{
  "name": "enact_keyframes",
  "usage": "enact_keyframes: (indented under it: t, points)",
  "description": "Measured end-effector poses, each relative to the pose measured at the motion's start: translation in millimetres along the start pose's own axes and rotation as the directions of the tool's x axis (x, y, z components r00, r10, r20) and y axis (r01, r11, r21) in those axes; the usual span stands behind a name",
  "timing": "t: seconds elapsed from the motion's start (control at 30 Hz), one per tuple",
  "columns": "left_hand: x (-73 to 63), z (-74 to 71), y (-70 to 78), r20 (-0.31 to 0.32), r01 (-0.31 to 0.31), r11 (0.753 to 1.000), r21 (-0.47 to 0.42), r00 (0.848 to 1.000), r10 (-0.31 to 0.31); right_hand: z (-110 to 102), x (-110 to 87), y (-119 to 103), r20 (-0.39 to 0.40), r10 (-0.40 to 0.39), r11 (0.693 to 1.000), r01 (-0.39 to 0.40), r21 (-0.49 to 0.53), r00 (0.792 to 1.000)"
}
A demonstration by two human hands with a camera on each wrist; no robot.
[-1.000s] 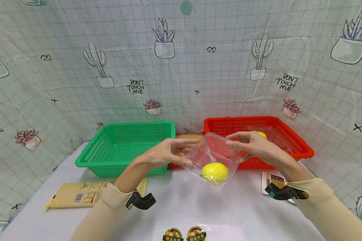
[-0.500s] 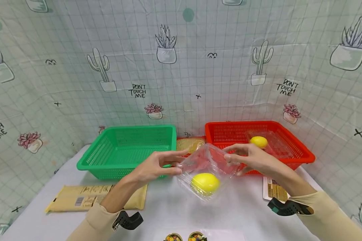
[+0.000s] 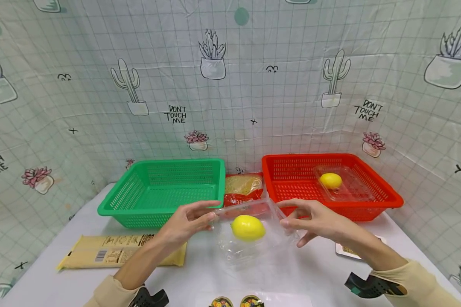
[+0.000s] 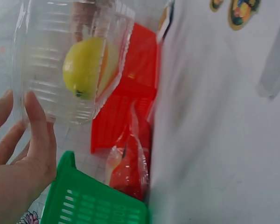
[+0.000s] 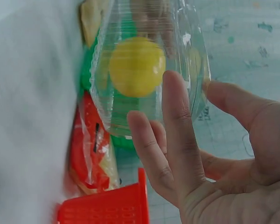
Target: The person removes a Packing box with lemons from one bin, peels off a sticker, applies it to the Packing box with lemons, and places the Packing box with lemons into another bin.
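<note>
A clear plastic clamshell box (image 3: 236, 252) is held up over the table between both hands, with a yellow lemon (image 3: 248, 228) inside it. My left hand (image 3: 182, 224) pinches the box's left edge between thumb and fingers. On the opposite side my right hand (image 3: 316, 217) grips the box's edge, its fingers spread along the wall. The left wrist view shows the lemon (image 4: 84, 67) through the ribbed plastic. From the right wrist, fingertips of the right hand (image 5: 196, 154) overlap the clear wall (image 5: 196, 42) beside the lemon.
Behind stand a green basket (image 3: 161, 210) and a red basket (image 3: 288, 187), the latter with another clear box (image 3: 355, 187) and lemon (image 3: 331, 181). A red-and-clear packet (image 3: 243, 187) lies between them. A yellow packet (image 3: 80, 252), a white-edged pack (image 3: 345, 250) and fruit stickers (image 3: 251, 301) lie nearer.
Both hands have turned the box to a different tilt. It has shifted left and lower in the head view, the lemon going left with it. The hands keep their grip.
</note>
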State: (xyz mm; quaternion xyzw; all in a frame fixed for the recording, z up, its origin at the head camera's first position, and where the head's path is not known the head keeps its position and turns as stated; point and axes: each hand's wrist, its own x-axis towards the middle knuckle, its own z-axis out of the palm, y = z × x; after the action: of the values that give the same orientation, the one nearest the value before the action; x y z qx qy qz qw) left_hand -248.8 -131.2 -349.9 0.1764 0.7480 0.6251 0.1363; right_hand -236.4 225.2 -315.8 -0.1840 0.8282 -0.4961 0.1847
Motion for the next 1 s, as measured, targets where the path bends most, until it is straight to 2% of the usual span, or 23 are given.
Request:
enact_keyframes:
  t: [0.17,0.4,0.77,1.0]
  points:
    - [-5.6,3.8,-6.8,-0.039,0.045,0.999,-0.007,0.998,-0.046,6.8,-3.2,5.4,0.039,-0.013,0.999,0.012,0.039,0.999]
    - [-12.3,9.1,-14.1,-0.005,0.019,1.000,0.009,1.000,-0.019,13.9,-7.3,17.3,0.070,-0.017,0.999,0.014,0.044,0.997]
    - [-14.8,16.5,-26.7,-0.105,0.041,0.999,-0.002,0.994,-0.041,25.0,-7.3,34.4,0.069,-0.007,0.996,0.001,0.085,0.998]
    - [-12.6,17.9,-38.7,-0.107,0.032,0.998,0.046,0.994,-0.027,30.2,-3.7,38.1,0.068,-0.023,0.997,0.017,0.080,0.997]
